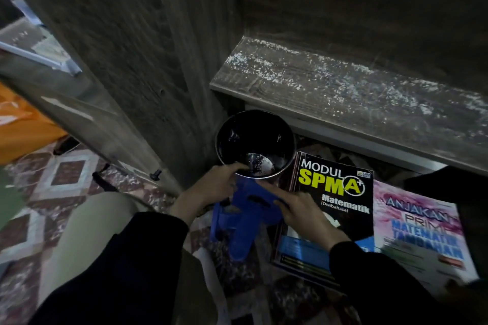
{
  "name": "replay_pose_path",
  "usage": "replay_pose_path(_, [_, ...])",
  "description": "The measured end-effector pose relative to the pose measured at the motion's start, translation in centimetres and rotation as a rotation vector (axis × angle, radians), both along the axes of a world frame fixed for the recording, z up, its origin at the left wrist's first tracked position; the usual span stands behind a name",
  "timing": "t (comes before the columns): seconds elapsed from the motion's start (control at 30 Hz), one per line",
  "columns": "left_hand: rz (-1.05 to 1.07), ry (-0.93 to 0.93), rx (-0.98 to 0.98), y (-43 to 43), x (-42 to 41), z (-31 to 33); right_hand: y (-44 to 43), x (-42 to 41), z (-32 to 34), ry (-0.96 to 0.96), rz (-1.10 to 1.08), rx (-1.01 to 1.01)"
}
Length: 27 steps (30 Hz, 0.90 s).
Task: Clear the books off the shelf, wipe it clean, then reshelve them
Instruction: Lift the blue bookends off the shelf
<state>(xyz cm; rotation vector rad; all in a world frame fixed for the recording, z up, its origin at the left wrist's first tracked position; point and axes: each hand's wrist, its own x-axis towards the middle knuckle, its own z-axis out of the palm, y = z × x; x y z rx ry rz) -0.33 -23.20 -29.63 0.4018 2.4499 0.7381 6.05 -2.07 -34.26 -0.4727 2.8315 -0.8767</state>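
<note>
Books [335, 208] lie on the floor [66, 174] at lower right, under the dusty shelf [343, 87]. Your left hand [219, 187] pinches the rim of the metal bowl [256, 140]; your right hand [303, 212] lays straight fingers [266, 187] on a blue object [243, 219].

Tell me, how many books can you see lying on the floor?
2. A black maths book lies right beside the metal bowl, and a pink maths book lies to its right. More may be hidden beneath them.
</note>
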Motion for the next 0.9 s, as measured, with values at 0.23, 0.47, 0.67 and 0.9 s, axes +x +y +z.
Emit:
replay_pose_path(0.23, [-0.038,-0.142,-0.151,0.1,-0.1,-1.1,-2.9,1.3,-5.7,-0.178,-0.023,-0.146])
replay_pose_path(0.47, [-0.093,-0.186,-0.211,0.3,-0.5,-2.2,-4.1,2.1,-9.5,-0.182,-0.083,-0.163])
replay_pose_path(0.67, [-0.094,-0.167,-0.192,0.4,-0.4,-2.2,-4.5,2.0,-11.0,-0.368,-0.073,-0.046])
replay_pose_path(0.9, [-0.096,-0.177,-0.236,0.5,-0.2,-2.4,-5.1,1.8,-12.5,-0.498,-0.160,0.031])
